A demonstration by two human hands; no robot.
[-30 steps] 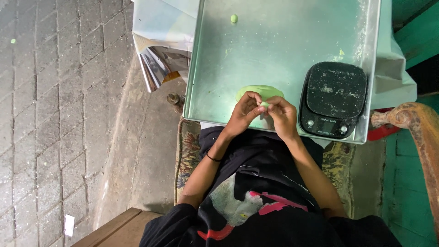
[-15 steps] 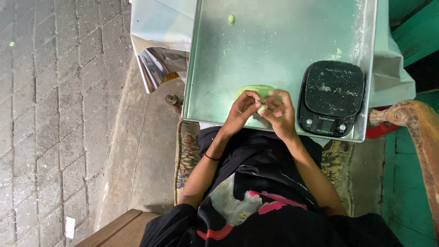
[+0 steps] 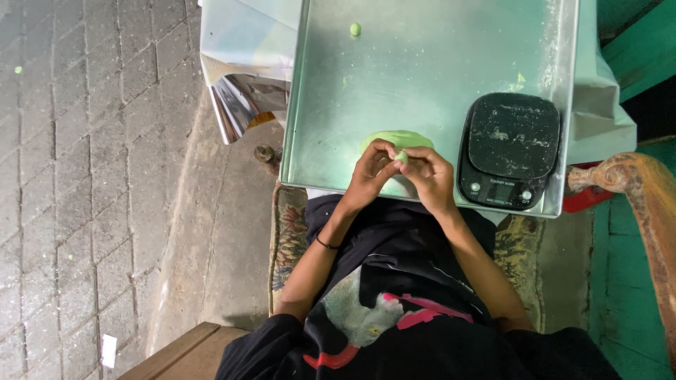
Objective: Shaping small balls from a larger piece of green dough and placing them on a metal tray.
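Observation:
A lump of pale green dough [image 3: 396, 140] lies near the front edge of a large metal tray [image 3: 422, 77]. My left hand [image 3: 370, 172] and my right hand [image 3: 429, 176] meet just in front of it and pinch a small green dough piece [image 3: 401, 156] between their fingertips. A second small green dough ball [image 3: 355, 29] sits alone at the far side of the tray. A black kitchen scale [image 3: 508, 150] stands on the tray's right front corner, close to my right hand.
A silver foil bag [image 3: 243, 105] and white plastic sheeting [image 3: 246, 35] lie left of the tray. A rusty metal armrest [image 3: 634, 183] and green wall are at the right. Grey paving [image 3: 84, 176] runs along the left, a wooden board [image 3: 186, 352] at bottom.
Both hands have stayed over the dough lump, working the small piece between the fingers; the view shifted slightly. Nothing else moved.

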